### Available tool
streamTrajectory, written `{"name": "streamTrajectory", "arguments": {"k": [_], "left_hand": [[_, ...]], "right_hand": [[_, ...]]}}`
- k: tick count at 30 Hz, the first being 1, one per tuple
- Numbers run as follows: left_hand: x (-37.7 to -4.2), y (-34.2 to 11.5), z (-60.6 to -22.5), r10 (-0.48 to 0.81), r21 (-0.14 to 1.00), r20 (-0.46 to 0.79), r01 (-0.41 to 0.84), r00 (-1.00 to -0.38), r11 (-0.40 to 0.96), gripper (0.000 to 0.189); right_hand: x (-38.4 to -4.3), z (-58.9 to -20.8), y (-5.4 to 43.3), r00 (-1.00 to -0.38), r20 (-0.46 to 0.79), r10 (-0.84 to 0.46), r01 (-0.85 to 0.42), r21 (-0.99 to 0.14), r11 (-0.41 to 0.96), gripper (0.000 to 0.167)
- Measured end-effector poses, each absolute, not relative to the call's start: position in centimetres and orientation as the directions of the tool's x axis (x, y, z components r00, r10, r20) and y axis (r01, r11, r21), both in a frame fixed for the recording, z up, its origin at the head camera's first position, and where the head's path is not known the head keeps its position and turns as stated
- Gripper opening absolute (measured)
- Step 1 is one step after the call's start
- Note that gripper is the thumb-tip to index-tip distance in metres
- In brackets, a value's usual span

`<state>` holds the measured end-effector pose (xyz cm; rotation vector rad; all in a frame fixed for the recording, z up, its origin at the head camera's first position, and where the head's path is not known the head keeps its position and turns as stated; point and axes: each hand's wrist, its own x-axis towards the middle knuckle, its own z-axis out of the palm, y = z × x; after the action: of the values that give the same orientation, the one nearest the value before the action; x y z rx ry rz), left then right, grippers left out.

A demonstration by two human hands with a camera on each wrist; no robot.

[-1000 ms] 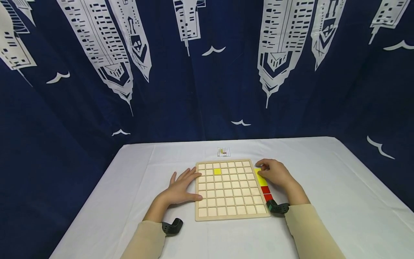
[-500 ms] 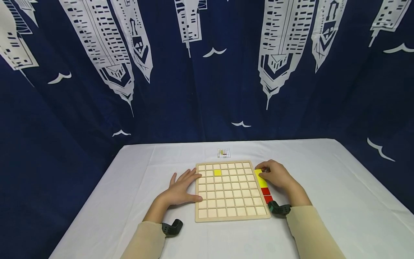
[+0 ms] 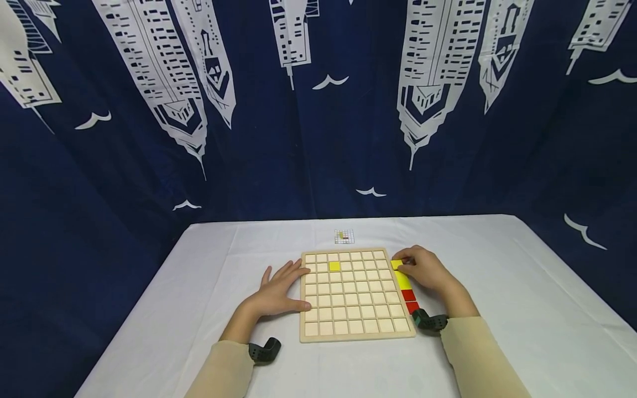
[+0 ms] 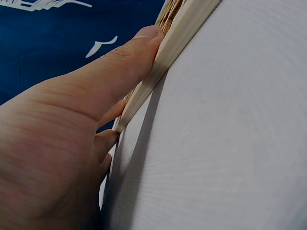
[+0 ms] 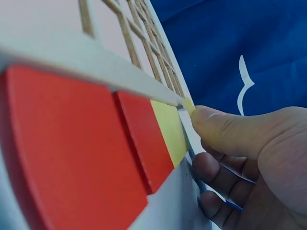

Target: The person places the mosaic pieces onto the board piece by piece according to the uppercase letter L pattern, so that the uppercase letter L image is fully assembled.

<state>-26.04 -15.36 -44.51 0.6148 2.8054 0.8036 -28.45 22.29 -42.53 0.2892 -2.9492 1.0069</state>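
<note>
A square wooden grid board (image 3: 358, 336) lies on the table with one yellow tile (image 3: 335, 266) in a cell of its second row. My left hand (image 3: 275, 293) rests along the board's left edge, fingers spread, the thumb touching the rim. Beyond the right edge my right hand (image 3: 427, 269) pinches a yellow tile (image 5: 189, 106) between thumb and finger, near the board's far corner. Just below it lie another yellow tile (image 3: 403, 281) and two red tiles (image 3: 408, 295), lined up along the board's side. Fingers partly hide the pinched tile.
A small card with a printed grid (image 3: 344, 236) lies behind the board. White cloth (image 3: 209, 265) covers the table, and a dark blue curtain (image 3: 318, 182) with white building prints hangs behind. Each wrist wears a black device (image 3: 265, 350).
A dark gap now shows between the pinched yellow tile and the yellow one below it; earlier they formed one strip. The left hand stays in place on the board's edge.
</note>
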Motion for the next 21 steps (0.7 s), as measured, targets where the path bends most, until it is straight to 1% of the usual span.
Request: {"name": "streamTrajectory", "arguments": {"k": [4,13,21], "left_hand": [[-26.0,-15.4,-44.6,0.43,0.533,-0.032,0.349,-0.902,0.77,0.088],[-26.0,-15.4,-44.6,0.428,0.524,-0.034,0.349,-0.903,0.777,0.087],[-26.1,-15.4,-44.4,0.43,0.53,-0.026,0.352,-0.902,0.771,0.088]], "right_hand": [[-28.6,-42.5,22.2,-0.981,0.069,-0.18,-0.183,-0.621,0.762,0.018],[-28.6,-41.9,20.7,-0.972,0.116,-0.205,-0.232,-0.622,0.748,0.017],[-28.7,-41.7,19.0,-0.966,0.125,-0.224,-0.252,-0.625,0.738,0.021]]}}
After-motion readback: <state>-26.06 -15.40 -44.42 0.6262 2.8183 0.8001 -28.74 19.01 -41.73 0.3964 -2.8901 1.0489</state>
